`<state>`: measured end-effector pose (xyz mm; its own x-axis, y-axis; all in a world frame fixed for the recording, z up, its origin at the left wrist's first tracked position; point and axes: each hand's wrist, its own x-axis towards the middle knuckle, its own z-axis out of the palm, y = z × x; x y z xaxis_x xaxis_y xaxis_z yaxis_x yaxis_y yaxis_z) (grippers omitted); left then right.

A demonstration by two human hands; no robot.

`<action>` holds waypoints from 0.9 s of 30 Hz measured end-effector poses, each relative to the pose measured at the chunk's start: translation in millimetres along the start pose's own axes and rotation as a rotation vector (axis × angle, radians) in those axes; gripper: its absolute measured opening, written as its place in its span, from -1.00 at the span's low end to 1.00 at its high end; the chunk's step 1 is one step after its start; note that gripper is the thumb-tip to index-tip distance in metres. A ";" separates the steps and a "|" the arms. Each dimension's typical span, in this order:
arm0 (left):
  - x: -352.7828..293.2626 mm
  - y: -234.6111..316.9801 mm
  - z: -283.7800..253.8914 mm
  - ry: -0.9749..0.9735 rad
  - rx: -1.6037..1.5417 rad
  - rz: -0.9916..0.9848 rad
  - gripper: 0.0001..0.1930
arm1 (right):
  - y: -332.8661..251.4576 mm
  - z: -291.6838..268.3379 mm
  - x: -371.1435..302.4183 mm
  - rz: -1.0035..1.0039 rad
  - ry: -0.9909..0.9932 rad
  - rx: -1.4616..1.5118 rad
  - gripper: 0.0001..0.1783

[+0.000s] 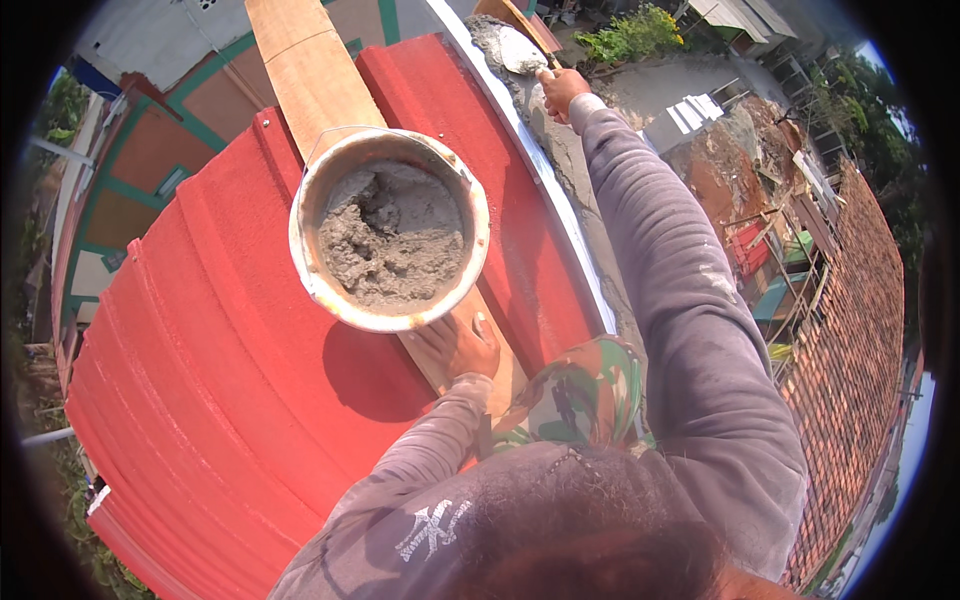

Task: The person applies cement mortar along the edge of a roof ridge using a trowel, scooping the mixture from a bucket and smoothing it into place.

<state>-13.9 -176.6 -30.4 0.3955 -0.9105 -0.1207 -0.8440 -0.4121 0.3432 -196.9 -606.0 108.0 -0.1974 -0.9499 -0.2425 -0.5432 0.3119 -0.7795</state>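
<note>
My right hand (565, 92) reaches out to the far end of a wall top, closed around the handle of a trowel (520, 52). Pale wet mortar (486, 36) lies beside the blade. My left hand (462, 346) is spread flat on a wooden plank (315, 75), its fingertips close to the base of a bucket (481, 225). Grey mortar (395, 255) partly fills this bucket, with a hollow scooped at its far side. The bucket stands on the plank, its wire handle resting toward the far rim.
Ribbed red roofing sheets (230, 310) slope away to the left. A white metal strip (535, 160) edges them along the grey wall top (570, 165). Far below on the right are rubble (735, 165) and a tiled roof (850, 370). A brown board (525, 22) stands beyond the trowel.
</note>
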 end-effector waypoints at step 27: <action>1.7 -7.9 10.9 0.163 0.057 0.049 -0.05 | -93.1 -37.3 -350.5 -1.010 -0.066 -1.130 -0.59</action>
<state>-10.6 -175.3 -43.5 0.4027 -0.9140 0.0489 -0.8811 -0.3725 0.2914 -107.5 -301.3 287.1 0.6485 -0.7590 0.0577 -0.7521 -0.6273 0.2019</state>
